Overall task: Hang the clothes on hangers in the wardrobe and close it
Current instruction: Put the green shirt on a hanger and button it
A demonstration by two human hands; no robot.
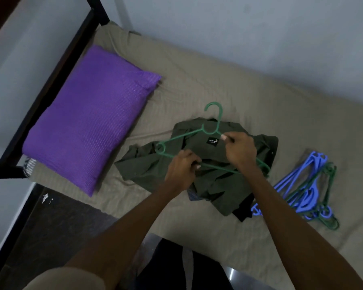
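Note:
A dark olive shirt (151, 166) lies crumpled on the bed, its collar with a black label facing up. Over it lies a green plastic hanger (216, 120), hook pointing away from me. My left hand (181, 168) grips the hanger's lower bar together with shirt fabric. My right hand (239, 150) pinches the hanger's right shoulder arm near the collar. Under the olive shirt, the edges of other dark clothes (242, 212) show. The wardrobe is out of view.
A pile of blue and green hangers (308, 191) lies to the right on the beige sheet (197, 65). A purple pillow (92, 114) sits at the left by the black bed frame (50, 72). A grey wall runs behind the bed.

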